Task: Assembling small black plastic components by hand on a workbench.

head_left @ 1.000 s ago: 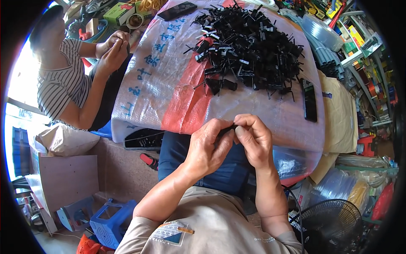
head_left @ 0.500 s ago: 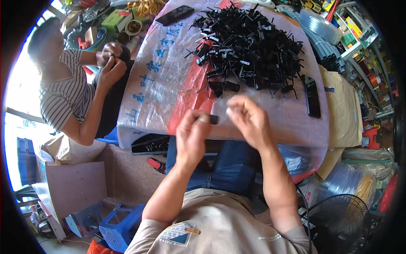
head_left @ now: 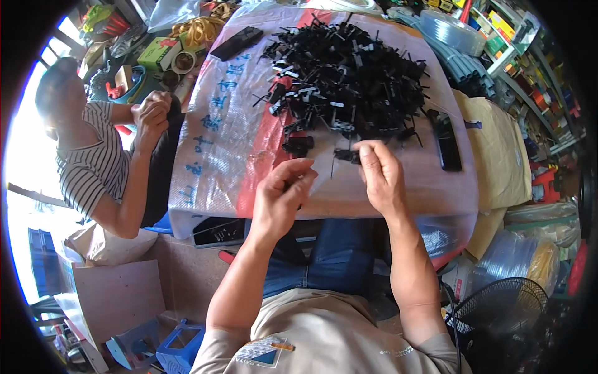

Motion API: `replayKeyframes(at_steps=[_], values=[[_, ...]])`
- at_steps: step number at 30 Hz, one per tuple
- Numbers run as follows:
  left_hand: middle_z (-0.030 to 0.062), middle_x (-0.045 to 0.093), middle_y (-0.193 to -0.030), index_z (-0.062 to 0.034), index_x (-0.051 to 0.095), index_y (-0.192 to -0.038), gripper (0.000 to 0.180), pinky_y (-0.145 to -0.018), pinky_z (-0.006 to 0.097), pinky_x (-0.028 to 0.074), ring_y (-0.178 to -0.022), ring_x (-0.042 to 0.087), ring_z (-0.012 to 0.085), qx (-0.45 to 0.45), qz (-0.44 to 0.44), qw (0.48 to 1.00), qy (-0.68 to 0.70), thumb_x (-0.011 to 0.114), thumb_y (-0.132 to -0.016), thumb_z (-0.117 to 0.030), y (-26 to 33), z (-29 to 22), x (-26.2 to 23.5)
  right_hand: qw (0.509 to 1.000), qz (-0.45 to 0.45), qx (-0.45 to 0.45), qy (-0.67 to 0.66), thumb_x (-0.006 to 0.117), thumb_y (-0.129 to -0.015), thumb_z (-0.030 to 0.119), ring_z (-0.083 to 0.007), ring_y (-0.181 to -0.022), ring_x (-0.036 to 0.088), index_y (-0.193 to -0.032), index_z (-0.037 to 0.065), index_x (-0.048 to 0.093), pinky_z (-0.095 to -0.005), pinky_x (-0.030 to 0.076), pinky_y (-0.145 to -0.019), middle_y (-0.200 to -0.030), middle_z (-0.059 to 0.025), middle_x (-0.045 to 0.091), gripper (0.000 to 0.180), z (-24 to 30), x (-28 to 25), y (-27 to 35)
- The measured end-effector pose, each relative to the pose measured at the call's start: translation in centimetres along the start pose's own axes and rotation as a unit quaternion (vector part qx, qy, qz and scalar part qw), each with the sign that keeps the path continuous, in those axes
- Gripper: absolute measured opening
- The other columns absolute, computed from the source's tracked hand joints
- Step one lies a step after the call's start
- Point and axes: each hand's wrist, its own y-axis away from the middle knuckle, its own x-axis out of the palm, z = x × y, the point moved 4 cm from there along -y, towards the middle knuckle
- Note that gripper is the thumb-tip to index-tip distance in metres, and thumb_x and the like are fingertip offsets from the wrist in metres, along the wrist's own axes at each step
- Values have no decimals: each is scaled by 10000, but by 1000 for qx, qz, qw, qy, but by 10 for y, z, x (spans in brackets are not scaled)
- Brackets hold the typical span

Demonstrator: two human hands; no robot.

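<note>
A heap of small black plastic parts (head_left: pixel 349 78) with thin prongs covers the far middle of the table. At its near edge my right hand (head_left: pixel 381 177) pinches one black part (head_left: pixel 346 156), from which a thin leg sticks out. My left hand (head_left: pixel 283 196) is just above the table's near edge, its fingers curled inward. A dark bit shows beneath those fingers, but what they hold is mostly hidden. Just beyond the left hand lies a loose black part (head_left: pixel 298 146), close to the heap.
A woven plastic sheet (head_left: pixel 218 143) with a red stripe covers the table. Phones lie at its far left (head_left: pixel 237 43) and right (head_left: pixel 445 140). Another person (head_left: pixel 103 143) in a striped shirt sits at the left, hands together. A black fan (head_left: pixel 498 324) stands at the lower right.
My right hand has moved down and taken hold of a black part by the heap. The dark piece that showed in my left hand is now mostly hidden. The view has shifted slightly.
</note>
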Motion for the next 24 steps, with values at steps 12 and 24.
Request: replayKeyframes(at_steps=[12,24], values=[[194,611,-1044,7,544,-1167,389,-702,401,516,-844,629,369,269,78,922,-266,687,-872,-203,-7,-29,36,965,91,143,-198,555,-960,164,-23,-554,460,-927,64,578,-181,352,-484,-687,52,521,108,12,-17,-3],[149,623,-826,-20,568,-998,128,-599,392,497,-706,627,349,353,-5,911,-214,617,-884,-53,2,-24,41,983,99,11,-154,574,-977,197,-62,-652,525,-1109,25,590,-199,438,-590,-861,-10,590,217,28,-7,13]])
